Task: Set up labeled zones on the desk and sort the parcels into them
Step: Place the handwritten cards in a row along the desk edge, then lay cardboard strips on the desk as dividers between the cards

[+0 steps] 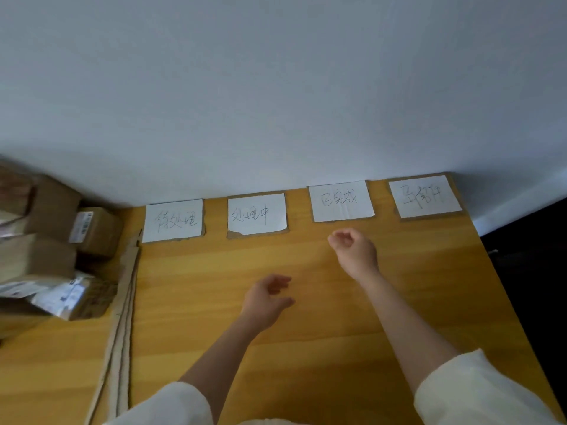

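Note:
Several white label cards with handwritten characters lie in a row along the desk's far edge against the wall: the first card (pixel 174 220), the second card (pixel 257 213), the third card (pixel 340 200) and the fourth card (pixel 425 196). My right hand (pixel 356 251) hovers just below the third card, fingers loosely curled, holding nothing. Lower down, over the bare wood at mid-desk, my left hand (pixel 267 299) is held with fingers apart and empty. A pile of brown cardboard parcels (pixel 46 240) sits at the left.
The wooden desk (pixel 214 348) ends at the right in a dark drop (pixel 534 286). A flattened cardboard strip (pixel 122 317) runs along the seam between the desk and the left surface holding the parcels. A pale wall (pixel 276 87) backs the desk.

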The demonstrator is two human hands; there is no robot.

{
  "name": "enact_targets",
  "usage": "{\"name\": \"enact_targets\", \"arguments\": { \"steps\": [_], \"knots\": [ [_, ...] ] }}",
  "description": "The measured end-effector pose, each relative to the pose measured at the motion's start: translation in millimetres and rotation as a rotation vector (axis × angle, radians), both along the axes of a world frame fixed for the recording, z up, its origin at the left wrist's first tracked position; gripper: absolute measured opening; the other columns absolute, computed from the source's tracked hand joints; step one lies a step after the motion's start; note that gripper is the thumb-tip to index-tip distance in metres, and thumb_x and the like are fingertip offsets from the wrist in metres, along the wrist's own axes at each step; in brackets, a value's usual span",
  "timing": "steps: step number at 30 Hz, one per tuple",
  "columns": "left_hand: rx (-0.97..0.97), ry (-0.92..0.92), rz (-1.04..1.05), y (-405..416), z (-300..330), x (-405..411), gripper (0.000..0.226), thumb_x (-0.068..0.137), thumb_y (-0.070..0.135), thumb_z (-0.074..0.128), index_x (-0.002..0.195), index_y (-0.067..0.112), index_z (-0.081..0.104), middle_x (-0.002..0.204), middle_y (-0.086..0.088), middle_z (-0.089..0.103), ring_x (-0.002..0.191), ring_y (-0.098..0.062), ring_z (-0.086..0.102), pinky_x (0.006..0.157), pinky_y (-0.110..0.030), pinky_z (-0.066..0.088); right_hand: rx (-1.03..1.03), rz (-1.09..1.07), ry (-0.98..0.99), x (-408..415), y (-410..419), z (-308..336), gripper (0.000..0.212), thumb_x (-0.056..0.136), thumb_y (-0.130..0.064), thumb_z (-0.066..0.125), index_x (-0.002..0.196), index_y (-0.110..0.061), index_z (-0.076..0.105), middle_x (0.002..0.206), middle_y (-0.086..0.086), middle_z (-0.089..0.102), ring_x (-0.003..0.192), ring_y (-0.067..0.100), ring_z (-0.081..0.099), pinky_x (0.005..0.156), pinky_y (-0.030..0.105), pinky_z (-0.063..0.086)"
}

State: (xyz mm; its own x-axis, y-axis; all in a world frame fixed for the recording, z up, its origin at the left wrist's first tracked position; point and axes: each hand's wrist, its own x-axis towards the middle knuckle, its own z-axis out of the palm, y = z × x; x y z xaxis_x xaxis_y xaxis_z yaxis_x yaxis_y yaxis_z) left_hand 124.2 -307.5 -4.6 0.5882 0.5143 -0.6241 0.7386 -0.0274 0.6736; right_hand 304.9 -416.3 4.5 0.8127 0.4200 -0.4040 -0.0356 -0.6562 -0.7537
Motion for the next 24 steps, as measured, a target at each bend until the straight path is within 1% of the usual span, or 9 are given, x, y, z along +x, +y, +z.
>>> {"name": "enact_targets", "arguments": {
  "steps": [3, 6, 7, 9, 12, 15, 18, 22, 24],
  "knots": [
    [0.016, -0.01, 0.132, 6.0, 3.6, -46.6, 0.03, 0.077, 0.016, 0.077, 0.099, 0.032, 0.065, 0.099, 0.009, 0.068, 0.101, -0.014, 0.064, 0.091, -0.033, 0.053, 0.016, 0.13, 0.086, -50.8, 13.3, 6.8, 0.017, 0.093, -0.037, 0.06, 0.103, -0.024, 0.064, 0.101, -0.008, 0.066, 0.094, 0.011, 0.062, 0.072, 0.023, 0.048],
    [0.059, -0.026, 0.267, 13.5, 8.1, -91.3, 0.027, 0.078, 0.014, 0.076, 0.098, 0.029, 0.067, 0.097, 0.008, 0.07, 0.096, -0.013, 0.065, 0.084, -0.027, 0.052, 0.018, 0.22, 0.153, -98.7, 24.9, 7.7, 0.015, 0.091, -0.039, 0.062, 0.093, -0.024, 0.065, 0.091, -0.003, 0.068, 0.085, 0.016, 0.065, 0.067, 0.024, 0.047],
    [0.084, -0.032, 0.308, 16.6, 10.6, -107.4, 0.026, 0.078, 0.013, 0.075, 0.098, 0.027, 0.067, 0.097, 0.008, 0.071, 0.094, -0.012, 0.065, 0.082, -0.026, 0.052, 0.016, 0.249, 0.171, -115.2, 29.4, 7.9, 0.015, 0.091, -0.039, 0.062, 0.091, -0.024, 0.065, 0.089, -0.002, 0.069, 0.083, 0.018, 0.066, 0.067, 0.026, 0.049],
    [0.133, -0.03, 0.365, 20.7, 13.5, -127.3, 0.023, 0.079, 0.014, 0.074, 0.098, 0.024, 0.069, 0.096, 0.008, 0.071, 0.09, -0.009, 0.066, 0.077, -0.025, 0.052, 0.008, 0.279, 0.219, -136.3, 32.5, 7.7, 0.014, 0.092, -0.037, 0.062, 0.09, -0.024, 0.065, 0.087, 0.0, 0.07, 0.082, 0.021, 0.068, 0.072, 0.033, 0.052],
    [0.198, 0.026, 0.483, 31.8, 18.1, -171.8, 0.018, 0.082, 0.017, 0.071, 0.098, 0.025, 0.067, 0.095, 0.013, 0.068, 0.09, -0.007, 0.063, 0.068, -0.023, 0.049, -0.004, 0.297, 0.265, -176.0, 44.7, 8.4, 0.014, 0.093, -0.035, 0.062, 0.088, -0.022, 0.066, 0.083, 0.0, 0.069, 0.081, 0.023, 0.068, 0.07, 0.033, 0.051],
    [0.274, 0.062, 0.604, 41.9, 19.5, -219.0, 0.019, 0.083, 0.015, 0.069, 0.098, 0.026, 0.065, 0.096, 0.013, 0.065, 0.094, -0.01, 0.061, 0.064, -0.024, 0.045, -0.017, 0.263, 0.301, -214.8, 58.6, 5.1, 0.013, 0.093, -0.033, 0.062, 0.083, -0.025, 0.064, 0.083, 0.001, 0.069, 0.079, 0.023, 0.068, 0.072, 0.038, 0.053],
    [0.295, 0.067, 0.657, 55.2, 15.5, -265.0, 0.03, 0.08, 0.013, 0.069, 0.106, 0.025, 0.06, 0.104, 0.008, 0.061, 0.1, -0.014, 0.056, 0.071, -0.026, 0.043, -0.029, 0.235, 0.373, -256.7, 73.5, 3.8, 0.012, 0.093, -0.033, 0.062, 0.086, -0.024, 0.066, 0.09, 0.002, 0.072, 0.082, 0.023, 0.068, 0.071, 0.034, 0.052],
    [0.314, 0.142, 0.635, 80.1, 2.0, -314.7, 0.042, 0.076, 0.016, 0.069, 0.116, 0.024, 0.057, 0.114, 0.001, 0.056, 0.111, -0.021, 0.052, 0.088, -0.038, 0.049, -0.046, 0.239, 0.442, -312.2, 96.8, 1.0, 0.01, 0.094, -0.029, 0.061, 0.088, -0.024, 0.067, 0.09, 0.002, 0.071, 0.079, 0.019, 0.066, 0.075, 0.034, 0.052],
    [0.3, 0.177, 0.613, 92.5, -3.3, -330.6, 0.043, 0.078, 0.018, 0.069, 0.118, 0.023, 0.056, 0.116, -0.001, 0.055, 0.112, -0.022, 0.051, 0.087, -0.037, 0.048, -0.045, 0.237, 0.474, -334.6, 109.6, -0.8, 0.009, 0.095, -0.027, 0.061, 0.089, -0.024, 0.066, 0.093, 0.002, 0.071, 0.078, 0.017, 0.067, 0.076, 0.035, 0.054]
  ]
}}
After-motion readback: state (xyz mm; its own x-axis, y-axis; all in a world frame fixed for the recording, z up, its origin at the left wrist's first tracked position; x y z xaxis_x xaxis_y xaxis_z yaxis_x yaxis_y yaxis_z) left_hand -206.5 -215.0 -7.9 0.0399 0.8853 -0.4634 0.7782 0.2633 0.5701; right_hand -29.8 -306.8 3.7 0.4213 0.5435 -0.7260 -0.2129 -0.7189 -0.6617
